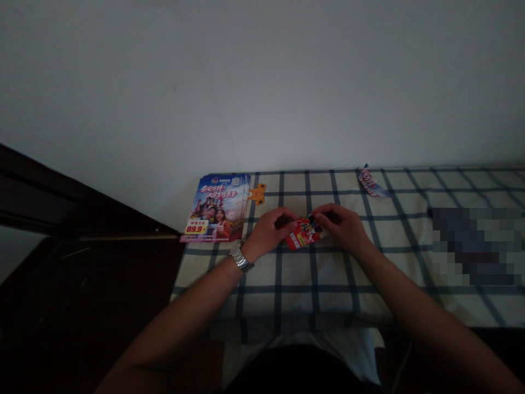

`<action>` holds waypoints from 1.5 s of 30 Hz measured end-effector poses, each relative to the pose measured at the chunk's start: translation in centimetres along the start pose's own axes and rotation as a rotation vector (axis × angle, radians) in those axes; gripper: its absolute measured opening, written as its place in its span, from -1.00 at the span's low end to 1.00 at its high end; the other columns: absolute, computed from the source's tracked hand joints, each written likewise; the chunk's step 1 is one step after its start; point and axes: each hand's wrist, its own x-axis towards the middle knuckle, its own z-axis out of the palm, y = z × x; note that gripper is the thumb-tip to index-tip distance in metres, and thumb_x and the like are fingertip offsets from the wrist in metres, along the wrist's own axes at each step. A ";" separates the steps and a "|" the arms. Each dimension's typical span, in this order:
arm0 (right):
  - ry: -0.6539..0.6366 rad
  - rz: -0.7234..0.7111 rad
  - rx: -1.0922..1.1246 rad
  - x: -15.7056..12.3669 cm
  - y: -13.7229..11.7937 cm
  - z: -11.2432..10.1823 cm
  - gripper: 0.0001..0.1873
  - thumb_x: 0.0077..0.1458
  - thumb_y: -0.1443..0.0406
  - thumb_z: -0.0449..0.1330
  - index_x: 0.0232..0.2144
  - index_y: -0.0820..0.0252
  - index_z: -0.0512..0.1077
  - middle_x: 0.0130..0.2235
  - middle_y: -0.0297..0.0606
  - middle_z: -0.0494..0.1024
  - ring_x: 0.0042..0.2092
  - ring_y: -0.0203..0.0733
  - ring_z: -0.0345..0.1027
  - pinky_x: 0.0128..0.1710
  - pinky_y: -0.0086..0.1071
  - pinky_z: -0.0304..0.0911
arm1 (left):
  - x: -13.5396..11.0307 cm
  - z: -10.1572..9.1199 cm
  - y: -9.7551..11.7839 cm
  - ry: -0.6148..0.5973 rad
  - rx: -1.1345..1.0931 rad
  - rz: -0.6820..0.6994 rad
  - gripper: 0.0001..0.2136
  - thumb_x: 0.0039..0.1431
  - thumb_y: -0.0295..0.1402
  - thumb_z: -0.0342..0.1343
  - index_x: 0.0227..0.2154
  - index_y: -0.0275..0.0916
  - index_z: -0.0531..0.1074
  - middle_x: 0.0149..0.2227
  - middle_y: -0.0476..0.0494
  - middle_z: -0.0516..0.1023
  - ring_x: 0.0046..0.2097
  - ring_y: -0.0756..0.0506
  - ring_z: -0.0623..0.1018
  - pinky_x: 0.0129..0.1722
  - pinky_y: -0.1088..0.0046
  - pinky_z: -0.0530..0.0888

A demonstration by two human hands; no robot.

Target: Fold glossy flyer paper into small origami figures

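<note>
A small red printed card or flat packet (pixel 302 235) with colourful pictures on it is held a little above the checked cloth, between my two hands. My left hand (pixel 275 231), with a silver watch on the wrist, pinches its left upper edge. At its upper right corner, the fingertips of my right hand (pixel 343 225) are closed on it, near a small dark patch. I cannot tell whether it is a single card or a packet. To the left of my left hand lies a stack of printed flyers (pixel 215 205), with a flat orange bear-shaped piece (pixel 257 194) beside it.
A blue-and-white checked cloth (pixel 295 273) covers the surface in front of me. A crumpled or folded printed paper (pixel 371 184) lies near the wall (pixel 287 93). At the right something dark is blurred out. The surface's left edge drops to a dark floor.
</note>
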 end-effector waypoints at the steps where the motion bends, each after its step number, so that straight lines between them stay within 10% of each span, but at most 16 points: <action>1: -0.001 0.003 0.001 0.0 0.0 0.0 -0.70 0.16 0.05 0.34 -0.22 0.13 0.59 -0.24 -0.22 0.68 -0.24 -0.13 0.57 -0.20 -0.28 0.49 | 0.0 0.0 0.0 0.004 -0.008 0.000 -0.80 0.28 -0.19 0.22 -0.20 -0.23 0.54 -0.21 -0.09 0.64 -0.22 -0.06 0.60 -0.18 0.43 0.52; 45: -0.087 0.019 -0.162 -0.2 0.2 0.3 -0.64 0.20 -0.02 0.25 -0.24 0.13 0.57 -0.43 -0.31 0.57 -0.47 -0.22 0.35 -0.52 -0.37 0.21 | 0.0 0.6 -0.7 0.092 -0.168 -0.065 -0.75 0.22 -0.14 0.25 -0.32 -0.24 0.46 -0.33 -0.06 0.55 -0.28 -0.04 0.54 -0.27 0.47 0.47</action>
